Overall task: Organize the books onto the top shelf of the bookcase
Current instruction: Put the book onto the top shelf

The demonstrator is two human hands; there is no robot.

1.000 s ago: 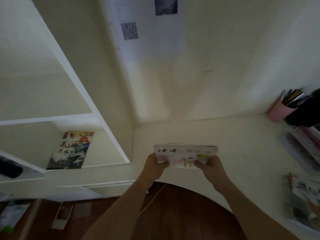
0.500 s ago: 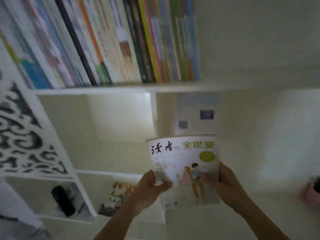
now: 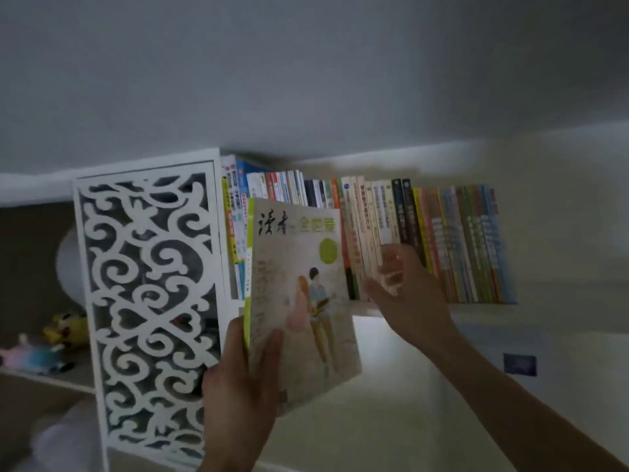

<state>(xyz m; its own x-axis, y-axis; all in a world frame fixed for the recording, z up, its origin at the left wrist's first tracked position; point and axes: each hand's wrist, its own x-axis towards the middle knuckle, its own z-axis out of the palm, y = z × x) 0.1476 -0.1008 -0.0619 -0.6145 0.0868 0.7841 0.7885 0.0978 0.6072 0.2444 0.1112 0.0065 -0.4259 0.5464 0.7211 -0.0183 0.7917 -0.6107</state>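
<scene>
A pale magazine (image 3: 299, 294) with black and green characters and a drawn couple on its cover is held upright in my left hand (image 3: 241, 379), which grips its lower left corner. It covers part of a row of upright books (image 3: 439, 243) standing on the top shelf (image 3: 476, 310). My right hand (image 3: 408, 298) is off the magazine, fingers spread, against the spines in the middle of the row. It is blurred.
A white carved fretwork panel (image 3: 146, 301) stands left of the books. Behind it a lower shelf holds small plush toys (image 3: 44, 345). The top shelf continues bare to the right of the row. The ceiling is close above.
The view swung up from the desk to the top shelf. The magazine rose to the book row, and my right hand let go of it and reached to the spines.
</scene>
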